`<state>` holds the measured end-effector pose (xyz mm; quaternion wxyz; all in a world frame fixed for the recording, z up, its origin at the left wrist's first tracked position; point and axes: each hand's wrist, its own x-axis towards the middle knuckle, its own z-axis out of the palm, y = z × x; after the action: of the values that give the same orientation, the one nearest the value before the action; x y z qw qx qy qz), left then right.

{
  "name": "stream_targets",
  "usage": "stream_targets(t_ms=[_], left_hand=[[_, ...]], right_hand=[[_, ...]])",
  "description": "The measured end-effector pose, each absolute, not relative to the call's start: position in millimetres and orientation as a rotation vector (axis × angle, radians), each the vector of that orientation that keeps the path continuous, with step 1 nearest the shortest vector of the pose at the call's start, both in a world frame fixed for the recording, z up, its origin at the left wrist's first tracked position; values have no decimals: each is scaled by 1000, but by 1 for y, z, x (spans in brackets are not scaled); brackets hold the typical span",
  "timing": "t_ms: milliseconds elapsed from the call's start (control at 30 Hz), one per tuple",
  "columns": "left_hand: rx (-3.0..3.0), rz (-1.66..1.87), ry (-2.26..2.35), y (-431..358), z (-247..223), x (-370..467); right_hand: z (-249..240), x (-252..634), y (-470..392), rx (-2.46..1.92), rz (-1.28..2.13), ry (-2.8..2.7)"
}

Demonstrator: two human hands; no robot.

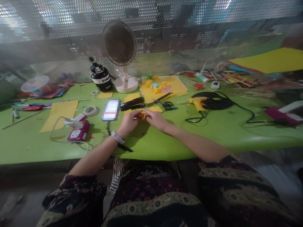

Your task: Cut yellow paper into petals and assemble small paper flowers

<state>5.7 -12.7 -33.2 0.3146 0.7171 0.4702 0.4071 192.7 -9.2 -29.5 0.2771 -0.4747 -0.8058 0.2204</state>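
Between the fingertips of both hands is a small folded piece of yellow paper (pixel 143 115). My left hand (pixel 129 122) pinches it from the left, below a black stapler (pixel 132 103). From the right, my right hand (pixel 155 119) closes on the same piece; its far fingers are partly hidden. Just beyond the hands lie scissors (pixel 167 104) with dark handles and loose yellow paper pieces (pixel 156 109). Several crumpled yellow paper shapes (pixel 156 86) rest on a yellow sheet (pixel 178 85) farther back.
A phone (pixel 110 109) and a tape roll (pixel 90 110) lie left, near a purple power socket (pixel 79 132). Behind stand a fan (pixel 126 82) and a dark bottle (pixel 101 78). At right is a yellow glue gun (pixel 197 103) with its black cord (pixel 246 110).
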Motion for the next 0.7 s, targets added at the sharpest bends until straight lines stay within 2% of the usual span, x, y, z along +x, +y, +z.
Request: stream_targets(t_ms=[233, 433, 700], left_hand=[[1755, 1153, 1232, -3, -37, -1], [1691, 1275, 1133, -5, -35, 1], [1774, 1229, 1126, -6, -36, 1]], right_hand=[[-29, 196, -6, -1215, 586, -1976], [-28, 197, -1, -1148, 799, -1839], [-28, 199, -1, -1061, 796, -1826]])
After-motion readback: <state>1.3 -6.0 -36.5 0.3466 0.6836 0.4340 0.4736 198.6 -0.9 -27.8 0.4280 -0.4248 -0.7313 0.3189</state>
